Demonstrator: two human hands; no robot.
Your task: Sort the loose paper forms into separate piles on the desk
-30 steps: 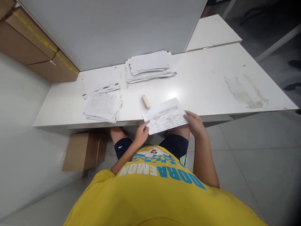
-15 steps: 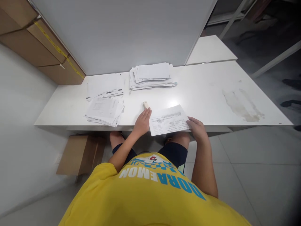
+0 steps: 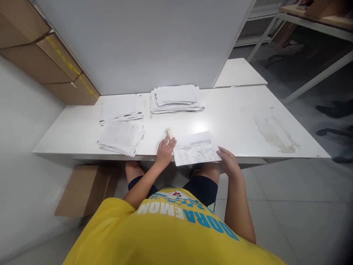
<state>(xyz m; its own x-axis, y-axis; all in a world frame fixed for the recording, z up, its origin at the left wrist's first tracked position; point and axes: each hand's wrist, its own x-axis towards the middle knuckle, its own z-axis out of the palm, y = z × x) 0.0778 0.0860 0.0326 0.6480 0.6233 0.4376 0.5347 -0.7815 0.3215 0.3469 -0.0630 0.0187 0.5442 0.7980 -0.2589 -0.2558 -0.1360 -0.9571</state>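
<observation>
At the front edge of the white table (image 3: pixel 234 136), my right hand (image 3: pixel 228 160) pinches the right edge of a printed sheet of paper (image 3: pixel 194 151). An oval stamp or mark shows on the sheet, whose near edge reaches past the table's rim. Whether it is one sheet or a few cannot be made out. My left hand (image 3: pixel 164 152) is at the sheet's left edge, its fingers closed around a small, long, cream-coloured object (image 3: pixel 169 132), shaped somewhat like a small stapler. The lower part of that object is hidden by the fingers.
A tall paper stack (image 3: pixel 176 97) lies by the grey partition (image 3: pixel 143 44). Two lower paper piles are on the left, one behind (image 3: pixel 120 106) and one nearer (image 3: pixel 120 138). Cardboard boxes (image 3: pixel 79 88) stand at the far left; another box (image 3: pixel 79 189) sits below the table.
My view has shifted slightly, so the table sits lower. The left fingers have shifted on the cream object, which now shows more of its length. The right hand keeps its pinch on the paper.
</observation>
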